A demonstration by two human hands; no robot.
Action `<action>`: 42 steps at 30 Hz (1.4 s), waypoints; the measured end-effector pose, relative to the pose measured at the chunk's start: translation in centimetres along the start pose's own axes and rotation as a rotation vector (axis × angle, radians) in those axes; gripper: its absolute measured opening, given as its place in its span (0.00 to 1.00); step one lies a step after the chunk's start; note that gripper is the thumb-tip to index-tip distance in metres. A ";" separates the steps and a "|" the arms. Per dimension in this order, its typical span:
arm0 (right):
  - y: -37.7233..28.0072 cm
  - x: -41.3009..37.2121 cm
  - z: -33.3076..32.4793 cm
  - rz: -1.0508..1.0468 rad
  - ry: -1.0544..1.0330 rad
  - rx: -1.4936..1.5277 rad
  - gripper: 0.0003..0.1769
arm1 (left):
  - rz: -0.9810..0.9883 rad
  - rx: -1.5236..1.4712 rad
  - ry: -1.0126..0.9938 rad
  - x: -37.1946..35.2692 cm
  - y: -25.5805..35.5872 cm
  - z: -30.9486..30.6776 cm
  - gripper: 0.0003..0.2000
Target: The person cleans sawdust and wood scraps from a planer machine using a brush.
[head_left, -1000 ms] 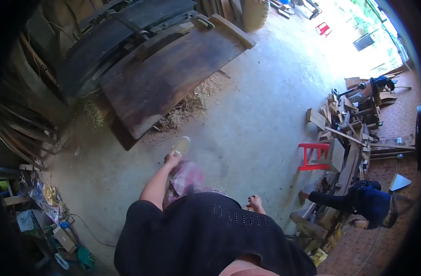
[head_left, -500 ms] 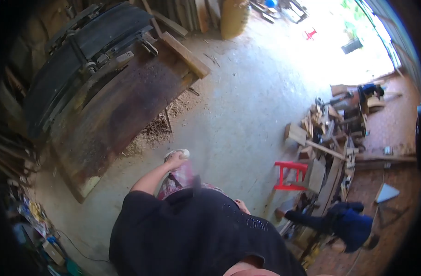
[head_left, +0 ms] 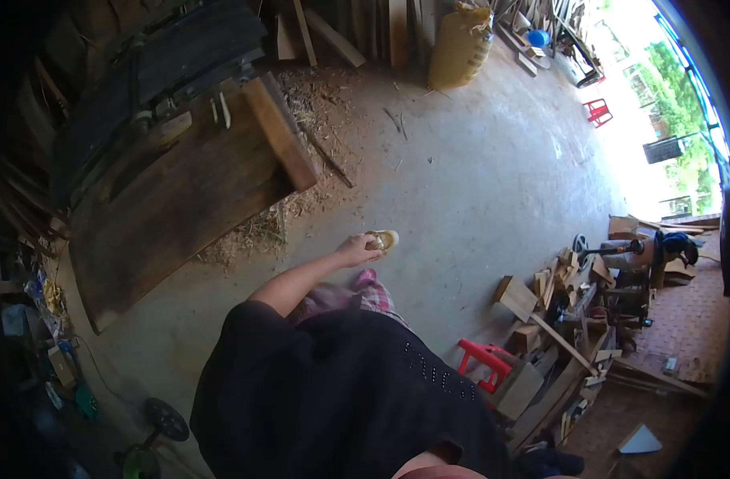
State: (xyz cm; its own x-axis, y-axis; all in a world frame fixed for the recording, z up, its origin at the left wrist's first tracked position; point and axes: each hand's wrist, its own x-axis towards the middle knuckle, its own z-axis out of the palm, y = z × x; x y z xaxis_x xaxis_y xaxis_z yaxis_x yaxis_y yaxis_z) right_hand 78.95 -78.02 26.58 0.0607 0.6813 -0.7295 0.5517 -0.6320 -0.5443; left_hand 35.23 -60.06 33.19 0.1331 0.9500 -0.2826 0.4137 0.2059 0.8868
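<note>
My left hand (head_left: 360, 251) is stretched out low in front of me, fingers curled in. It is closed at the edge of a pale yellow, rounded thing with a whitish rim (head_left: 387, 239); its kind I cannot tell. Just below the hand show my plaid trousers (head_left: 376, 298) and a pink patch (head_left: 366, 276). My black shirt (head_left: 341, 383) fills the lower middle and hides my right hand.
A large machine table (head_left: 165, 215) with a wooden bar (head_left: 277, 132) stands left, shavings (head_left: 257, 235) beside it. A yellow sack (head_left: 461, 48) stands at the back. At right are a red stool (head_left: 485, 363), piled wood offcuts (head_left: 552, 299) and a person (head_left: 668, 249).
My left hand has moved right and forward with the pale thing. My right hand, partly visible before, is hidden. The view has turned, and the nearer person at right has dropped toward the bottom edge.
</note>
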 end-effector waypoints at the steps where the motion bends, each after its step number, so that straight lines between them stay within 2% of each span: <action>1: 0.5 1.6 -1.1 0.009 -0.017 -0.021 0.11 | -0.024 -0.041 0.027 1.3 1.1 0.0 0.20; 3: 0.1 6.9 -3.5 0.009 -0.062 -0.072 0.11 | 0.007 -0.032 0.086 3.9 3.6 -0.7 0.20; 5: 4.4 13.6 -8.1 0.024 -0.118 -0.144 0.11 | 0.018 -0.038 0.147 5.7 5.6 -2.0 0.20; 6: 5.7 18.5 -7.6 0.037 -0.144 -0.182 0.11 | -0.026 -0.054 0.191 6.4 6.1 -2.5 0.20; 7: 3.1 19.3 -9.3 0.035 -0.156 -0.188 0.11 | -0.062 -0.067 0.226 7.4 6.8 -3.0 0.20; 9: -5.6 19.7 -13.0 -0.438 -0.251 -0.809 0.09 | -0.046 -0.081 0.287 9.5 7.3 -3.9 0.20; 10: -6.7 23.5 -14.0 -0.779 -0.392 -1.201 0.07 | -0.022 -0.097 0.337 10.8 7.6 -4.6 0.20; 11: -7.8 26.5 -13.9 -0.771 -0.353 -1.178 0.07 | -0.067 -0.164 0.314 12.0 8.5 -5.5 0.19; 13: -11.7 32.2 -12.9 -0.984 -0.313 -1.204 0.09 | -0.095 -0.257 0.307 15.0 8.1 -6.5 0.16; 14: -13.7 34.2 -12.4 -1.070 -0.271 -1.211 0.10 | -0.083 -0.290 0.321 17.0 6.0 -6.4 0.15; 15: -16.0 36.1 -12.5 -1.150 -0.219 -1.227 0.11 | -0.035 -0.452 0.344 19.5 2.3 -6.0 0.17; 16: -19.3 37.0 -11.5 -0.698 -0.206 -0.942 0.12 | -0.065 -0.444 0.355 20.0 4.6 -7.7 0.14; 17: -23.2 37.4 -9.7 -0.272 -0.207 -0.623 0.14 | -0.076 -0.582 0.363 20.8 6.3 -8.8 0.13; 18: -29.4 35.8 -9.4 -0.115 -0.204 -0.484 0.14 | -0.101 -0.721 0.381 21.6 7.1 -9.9 0.13; 19: -36.7 33.6 -9.7 0.021 -0.211 -0.348 0.15 | -0.167 -0.666 0.373 22.8 6.9 -11.0 0.13; 20: -41.5 33.4 -9.7 0.002 -0.220 -0.316 0.16 | -0.164 -0.446 0.425 24.5 4.3 -11.5 0.13; 22: -46.2 35.9 -9.0 -0.018 -0.218 -0.261 0.17 | -0.145 -0.447 0.413 26.9 4.5 -13.8 0.12; 24: -49.3 39.4 -9.1 -0.534 0.086 -0.534 0.19 | -0.134 -0.499 0.378 29.1 6.3 -16.2 0.12; 25: -50.6 40.8 -9.4 -0.532 0.102 -0.520 0.19 | -0.156 -0.555 0.388 30.0 7.8 -17.5 0.11; 26: -52.0 41.9 -9.6 -0.470 0.117 -0.469 0.19 | -0.178 -0.610 0.401 31.2 8.5 -18.8 0.11; 28: -55.1 44.9 -10.3 -0.415 0.144 -0.408 0.20 | -0.170 -0.501 0.474 33.9 7.1 -20.5 0.11; 30: -57.1 48.4 -11.4 -0.297 0.095 -0.622 0.20 | -0.201 -0.487 0.523 36.5 6.7 -22.4 0.11; 31: -58.1 50.4 -12.3 -0.294 0.103 -0.617 0.20 | -0.234 -0.499 0.540 37.7 6.3 -23.1 0.11; 33: -61.0 53.1 -13.8 0.164 -0.196 -0.646 0.23 | -0.225 -0.497 0.583 40.5 2.3 -24.5 0.11; 35: -62.3 56.8 -14.9 0.112 -0.268 -0.806 0.24 | -0.272 -0.471 0.625 42.0 4.5 -26.8 0.10; 37: -64.7 60.9 -15.9 0.133 -0.289 -0.812 0.24 | -0.205 -0.621 0.693 44.0 7.3 -29.0 0.11; 39: -66.6 65.6 -16.2 0.067 -0.369 -0.820 0.23 | -0.151 -0.603 0.724 45.5 8.0 -31.6 0.12; 40: -67.2 68.7 -16.6 -0.484 -0.485 -1.295 0.22 | -0.080 -0.721 0.781 46.2 10.5 -33.0 0.13; 41: -67.9 71.7 -17.1 -1.117 -0.620 -1.674 0.20 | -0.106 -0.661 0.837 46.1 9.9 -33.9 0.14; 42: -69.0 74.5 -17.4 -0.791 -0.701 -1.431 0.18 | -0.080 -0.692 0.908 46.2 11.2 -35.1 0.15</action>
State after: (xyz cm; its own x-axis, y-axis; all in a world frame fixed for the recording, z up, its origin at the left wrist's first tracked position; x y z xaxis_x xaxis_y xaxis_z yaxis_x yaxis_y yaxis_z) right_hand 59.91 22.72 17.02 -0.6738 0.1225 -0.7287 0.5179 0.7817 -0.3475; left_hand 14.39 -5.57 42.92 -0.6876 0.6891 -0.2287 -0.2305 0.0916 0.9688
